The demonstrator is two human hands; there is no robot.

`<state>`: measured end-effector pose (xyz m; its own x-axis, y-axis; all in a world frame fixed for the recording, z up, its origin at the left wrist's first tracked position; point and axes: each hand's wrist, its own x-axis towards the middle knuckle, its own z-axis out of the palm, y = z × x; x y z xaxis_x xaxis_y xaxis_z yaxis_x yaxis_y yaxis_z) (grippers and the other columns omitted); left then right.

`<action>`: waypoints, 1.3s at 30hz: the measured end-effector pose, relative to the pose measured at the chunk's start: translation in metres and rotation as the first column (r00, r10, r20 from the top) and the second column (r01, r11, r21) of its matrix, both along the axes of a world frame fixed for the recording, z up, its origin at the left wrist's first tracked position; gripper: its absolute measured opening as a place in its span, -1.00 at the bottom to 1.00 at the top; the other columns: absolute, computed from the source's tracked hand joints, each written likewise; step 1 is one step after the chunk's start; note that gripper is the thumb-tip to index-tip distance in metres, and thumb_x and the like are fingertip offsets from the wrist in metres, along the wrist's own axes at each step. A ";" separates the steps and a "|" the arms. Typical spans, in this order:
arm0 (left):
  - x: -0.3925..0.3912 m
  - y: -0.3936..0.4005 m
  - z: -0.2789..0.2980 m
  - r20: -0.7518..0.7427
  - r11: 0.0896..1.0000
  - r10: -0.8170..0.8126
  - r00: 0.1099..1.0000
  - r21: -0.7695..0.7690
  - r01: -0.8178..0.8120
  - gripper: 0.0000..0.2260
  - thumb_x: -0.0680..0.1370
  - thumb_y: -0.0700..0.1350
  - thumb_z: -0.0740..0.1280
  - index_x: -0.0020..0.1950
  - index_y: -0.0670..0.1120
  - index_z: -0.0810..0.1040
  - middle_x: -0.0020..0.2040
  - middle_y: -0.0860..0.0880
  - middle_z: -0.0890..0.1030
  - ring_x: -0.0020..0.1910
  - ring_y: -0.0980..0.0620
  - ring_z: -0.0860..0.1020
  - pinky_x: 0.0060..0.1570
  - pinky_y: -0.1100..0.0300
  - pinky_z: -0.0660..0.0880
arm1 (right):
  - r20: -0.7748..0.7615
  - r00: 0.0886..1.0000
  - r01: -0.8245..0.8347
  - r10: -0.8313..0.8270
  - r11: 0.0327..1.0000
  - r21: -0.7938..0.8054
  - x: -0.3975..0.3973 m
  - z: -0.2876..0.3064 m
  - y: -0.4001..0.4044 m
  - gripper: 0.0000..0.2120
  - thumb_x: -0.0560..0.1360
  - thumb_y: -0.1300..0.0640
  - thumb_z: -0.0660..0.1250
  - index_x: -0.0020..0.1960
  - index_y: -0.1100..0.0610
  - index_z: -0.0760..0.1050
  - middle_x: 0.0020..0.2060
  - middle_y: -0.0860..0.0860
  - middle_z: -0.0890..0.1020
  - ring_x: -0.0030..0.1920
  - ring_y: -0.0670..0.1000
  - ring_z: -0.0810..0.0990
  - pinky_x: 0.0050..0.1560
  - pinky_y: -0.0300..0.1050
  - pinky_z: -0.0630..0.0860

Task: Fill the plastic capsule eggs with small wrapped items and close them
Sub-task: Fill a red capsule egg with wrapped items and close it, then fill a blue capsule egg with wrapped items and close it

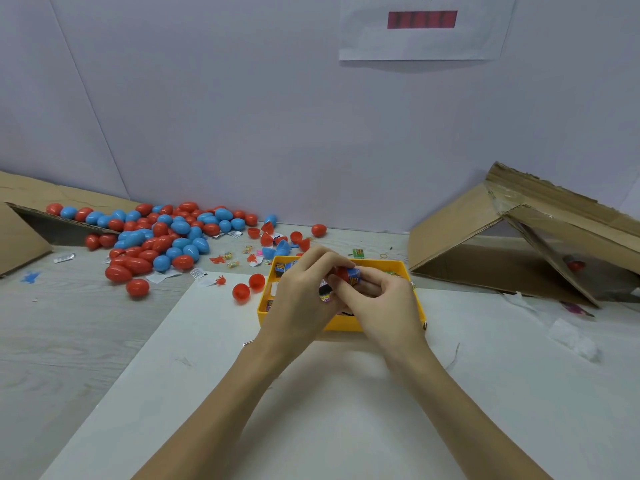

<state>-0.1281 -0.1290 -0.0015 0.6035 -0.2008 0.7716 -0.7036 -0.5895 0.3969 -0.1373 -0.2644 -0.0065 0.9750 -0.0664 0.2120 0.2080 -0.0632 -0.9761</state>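
Observation:
Both hands meet above a yellow tray that holds several small wrapped items. My left hand curls its fingers round a red egg half. My right hand pinches a blue wrapped item at the mouth of that half. A pile of red and blue capsule eggs lies at the far left. An open red egg, its two halves side by side, lies just left of the tray. Loose halves lie behind the tray.
A tipped cardboard box lies open at the right with a red egg inside. Another cardboard box stands at the far left. A white sheet covers the near table. Small toys and wrappers are scattered behind the tray.

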 end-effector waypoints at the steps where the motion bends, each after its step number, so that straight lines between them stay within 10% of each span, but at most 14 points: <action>1: 0.000 0.000 0.000 0.009 1.000 0.013 1.000 0.000 -0.013 -0.66 0.35 -0.35 0.60 0.08 -0.22 0.65 0.02 -0.08 0.61 -0.02 0.14 0.53 0.02 0.48 0.49 | 0.006 1.000 0.010 -0.010 1.000 -0.009 0.000 0.000 0.000 -0.78 0.51 0.06 0.54 0.14 0.07 0.70 -0.09 -0.05 0.77 -0.02 -0.02 0.75 0.00 0.08 0.71; 9: 0.002 -0.003 -0.008 0.025 0.999 0.039 0.999 0.012 -0.039 -0.56 0.34 -0.38 0.58 0.19 -0.22 0.60 0.10 -0.10 0.59 0.05 0.23 0.46 0.08 0.51 0.46 | 0.025 0.997 0.070 -0.069 0.996 -0.051 -0.002 -0.001 0.002 -0.71 0.49 0.08 0.55 0.20 0.08 0.67 -0.06 -0.08 0.75 -0.03 -0.11 0.74 -0.05 -0.09 0.71; 14: 0.006 0.011 -0.005 -0.013 0.996 0.062 0.998 0.064 -0.062 -0.40 0.48 0.13 0.49 0.42 -0.09 0.45 0.26 -0.01 0.47 0.13 0.09 0.52 0.10 0.24 0.57 | -0.069 0.994 0.098 -0.084 0.968 0.233 0.003 0.018 -0.012 -0.66 0.55 0.10 0.49 0.25 0.20 0.54 0.00 0.05 0.76 0.01 0.00 0.76 0.05 -0.04 0.69; 19: 0.011 0.016 -0.006 0.051 0.984 0.119 0.992 0.125 -0.125 -0.50 0.55 0.22 0.35 0.32 -0.11 0.54 0.22 -0.03 0.50 0.11 0.03 0.55 0.06 0.17 0.60 | -0.149 0.972 0.015 0.185 0.578 0.816 0.042 0.069 -0.066 -0.82 0.65 0.16 0.31 0.16 0.28 0.53 0.01 0.19 0.67 0.00 0.07 0.69 -0.06 -0.21 0.63; 25: 0.014 0.018 -0.007 0.076 0.975 0.138 0.988 0.163 -0.149 -0.67 0.59 0.13 0.32 0.13 -0.11 0.63 0.12 -0.03 0.54 0.06 0.05 0.53 -0.02 0.24 0.57 | 0.011 1.000 -0.012 0.005 0.161 0.987 0.089 0.103 -0.130 -0.69 0.71 0.15 0.16 0.39 0.25 0.41 0.19 0.19 0.67 0.15 0.11 0.68 0.12 -0.17 0.59; 34: 0.014 0.021 -0.005 0.020 0.969 0.163 0.986 0.183 -0.164 -0.74 0.61 0.04 0.32 -0.01 -0.13 0.66 0.01 -0.02 0.56 -0.04 0.03 0.54 -0.10 0.12 0.58 | -0.101 0.969 -0.059 0.227 0.605 0.794 0.053 0.045 -0.071 -0.72 0.65 0.21 0.23 0.31 0.24 0.53 0.18 0.11 0.71 0.16 0.08 0.70 -0.07 -0.17 0.66; 39: 0.017 0.025 -0.010 -0.090 0.965 0.228 0.969 0.157 -0.212 -0.82 0.62 -0.03 0.37 0.01 -0.14 0.66 -0.03 -0.01 0.55 -0.05 0.02 0.53 -0.09 0.04 0.58 | -0.136 0.977 -0.130 0.166 0.962 0.241 0.038 0.010 -0.034 -0.76 0.72 0.23 0.17 0.23 0.23 0.59 -0.05 0.13 0.76 -0.06 0.05 0.74 -0.13 -0.20 0.64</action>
